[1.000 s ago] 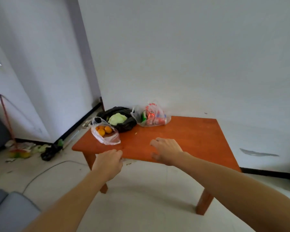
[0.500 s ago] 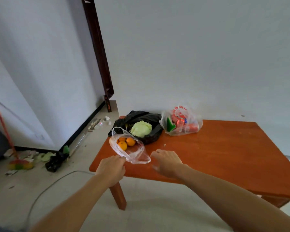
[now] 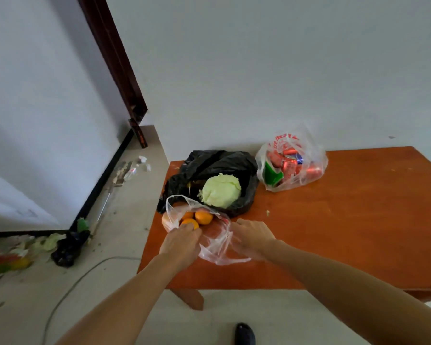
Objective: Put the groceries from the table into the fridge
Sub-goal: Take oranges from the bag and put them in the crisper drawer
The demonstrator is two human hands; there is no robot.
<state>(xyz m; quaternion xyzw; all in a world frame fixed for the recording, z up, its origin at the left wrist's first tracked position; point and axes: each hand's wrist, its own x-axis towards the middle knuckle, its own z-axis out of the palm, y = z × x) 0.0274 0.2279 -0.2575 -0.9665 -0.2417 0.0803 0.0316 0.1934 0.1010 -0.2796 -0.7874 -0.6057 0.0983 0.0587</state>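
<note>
Left hand [image 3: 181, 242] fingertips hidden in clear bag [image 3: 213, 247].

The table [image 3: 334, 232] is now seen from much closer and more from above than a second ago, when it was viewed from across the floor. The left hand [image 3: 181, 244], earlier held short of the table edge, is now placed against the clear bag of oranges [image 3: 197, 225], its fingertips touching the nearest orange [image 3: 190, 224]. The right hand [image 3: 253, 236], earlier spread above bare tabletop, is now laid on the bag's loose plastic, which is drawn toward the near edge and crumpled between both hands.
</note>
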